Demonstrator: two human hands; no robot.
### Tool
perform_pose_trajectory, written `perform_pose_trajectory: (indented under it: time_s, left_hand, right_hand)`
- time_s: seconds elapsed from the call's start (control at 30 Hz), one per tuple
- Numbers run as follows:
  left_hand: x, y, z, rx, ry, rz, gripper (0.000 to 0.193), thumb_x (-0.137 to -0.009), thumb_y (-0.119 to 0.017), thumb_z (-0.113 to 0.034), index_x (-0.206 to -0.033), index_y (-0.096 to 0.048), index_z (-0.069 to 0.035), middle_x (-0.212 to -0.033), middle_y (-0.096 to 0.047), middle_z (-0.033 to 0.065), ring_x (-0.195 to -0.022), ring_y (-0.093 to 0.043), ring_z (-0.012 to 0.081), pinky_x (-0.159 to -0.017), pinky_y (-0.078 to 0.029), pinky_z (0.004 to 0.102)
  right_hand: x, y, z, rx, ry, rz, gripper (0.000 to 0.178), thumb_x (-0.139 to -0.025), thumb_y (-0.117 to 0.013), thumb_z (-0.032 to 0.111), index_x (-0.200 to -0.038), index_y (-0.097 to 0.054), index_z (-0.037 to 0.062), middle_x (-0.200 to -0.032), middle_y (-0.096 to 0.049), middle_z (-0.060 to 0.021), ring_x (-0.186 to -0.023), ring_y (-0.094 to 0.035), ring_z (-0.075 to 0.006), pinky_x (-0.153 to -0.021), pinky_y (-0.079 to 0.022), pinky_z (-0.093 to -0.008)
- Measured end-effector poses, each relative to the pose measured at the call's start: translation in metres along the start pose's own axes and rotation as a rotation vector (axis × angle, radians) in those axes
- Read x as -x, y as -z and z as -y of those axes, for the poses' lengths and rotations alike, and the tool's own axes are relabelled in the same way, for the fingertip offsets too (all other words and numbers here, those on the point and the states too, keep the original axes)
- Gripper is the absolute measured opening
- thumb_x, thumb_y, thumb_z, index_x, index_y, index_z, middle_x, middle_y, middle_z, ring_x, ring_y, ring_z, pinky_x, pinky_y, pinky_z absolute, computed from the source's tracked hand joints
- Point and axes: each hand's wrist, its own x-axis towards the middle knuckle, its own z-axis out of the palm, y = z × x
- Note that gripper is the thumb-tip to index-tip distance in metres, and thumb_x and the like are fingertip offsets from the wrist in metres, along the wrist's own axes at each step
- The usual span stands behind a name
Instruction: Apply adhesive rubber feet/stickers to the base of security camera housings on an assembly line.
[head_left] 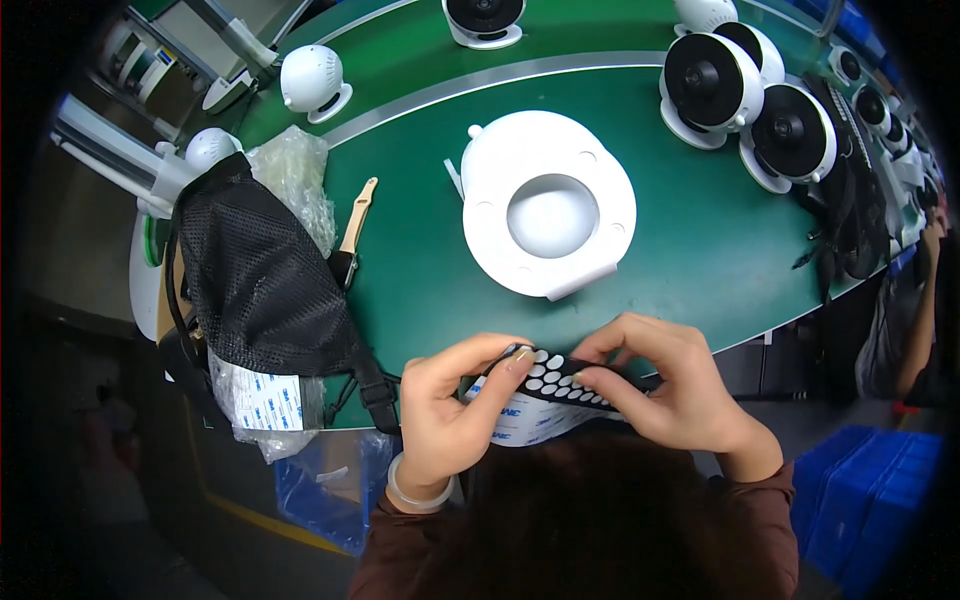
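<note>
One black sheet with white dots (549, 376) is pinched between thumb and finger at its left end by the left hand (450, 410) and farther right by the right hand (675, 395), at the near edge of the table (400, 270). White printed paper (528, 422) is curved beneath. If bent further, dots could be creased; if gripped too loosely, the sheet might be dropped over the edge. The left hand could be snagged by the strap (378, 394) of the mesh bag (260, 270) just beside it. Beyond, the white case (492, 240) might be nudged by a careless reach.
</note>
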Motion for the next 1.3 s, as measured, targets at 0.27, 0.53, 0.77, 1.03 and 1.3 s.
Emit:
perform_pose_trajectory:
  time_s: [0.27, 0.53, 0.77, 1.03, 1.3]
  left_hand:
    - [-0.003, -0.002, -0.004, -0.114, -0.074, 0.072, 0.008, -0.073, -0.065, 0.003, -0.080, -0.062, 0.004, -0.068, -0.064, 0.0070, -0.061, -0.059, 0.0078, -0.056, -0.044, 0.0196]
    - [-0.001, -0.011, -0.012, -0.282, -0.268, -0.022, 0.010, -0.068, -0.066, 0.004, -0.078, -0.062, 0.005, -0.064, -0.062, 0.0087, -0.054, -0.060, 0.0119, -0.051, -0.044, 0.0213]
    - [0.001, -0.013, -0.012, -0.377, -0.364, -0.065, 0.008, -0.066, -0.067, 0.003, -0.073, -0.062, 0.004, -0.059, -0.061, 0.0080, -0.048, -0.058, 0.0118, -0.046, -0.043, 0.0214]
    - [0.002, -0.012, -0.011, -0.371, -0.353, -0.080, 0.009, -0.066, -0.067, 0.004, -0.073, -0.062, 0.004, -0.059, -0.061, 0.0076, -0.048, -0.058, 0.0114, -0.046, -0.043, 0.0212]
    - [0.003, -0.010, -0.011, -0.326, -0.346, -0.099, 0.009, -0.067, -0.066, 0.005, -0.075, -0.062, 0.005, -0.060, -0.061, 0.0082, -0.050, -0.058, 0.0109, -0.047, -0.043, 0.0210]
  right_hand:
    - [0.004, -0.014, -0.001, -0.185, 0.020, -0.233, 0.013, -0.071, -0.068, 0.002, -0.082, -0.062, 0.0014, -0.072, -0.062, -0.0074, -0.059, -0.062, -0.0179, -0.053, -0.049, -0.0253]
    - [0.002, -0.011, 0.002, 0.119, 0.229, -0.311, 0.015, -0.065, -0.070, 0.000, -0.077, -0.062, 0.0042, -0.072, -0.062, -0.0067, -0.058, -0.061, -0.0196, -0.049, -0.047, -0.0256]
    - [0.002, -0.013, 0.007, 0.051, 0.156, -0.363, 0.016, -0.064, -0.071, 0.000, -0.076, -0.061, 0.0038, -0.071, -0.061, -0.0062, -0.057, -0.060, -0.0202, -0.049, -0.046, -0.0261]
    - [0.000, -0.011, 0.008, 0.127, 0.211, -0.311, 0.016, -0.064, -0.070, -0.001, -0.076, -0.061, 0.0043, -0.069, -0.060, -0.0068, -0.057, -0.060, -0.0214, -0.049, -0.046, -0.0270]
    - [-0.004, -0.007, 0.008, 0.110, 0.201, -0.219, 0.015, -0.065, -0.068, -0.001, -0.077, -0.059, 0.0023, -0.071, -0.059, -0.0069, -0.059, -0.060, -0.0224, -0.052, -0.047, -0.0296]
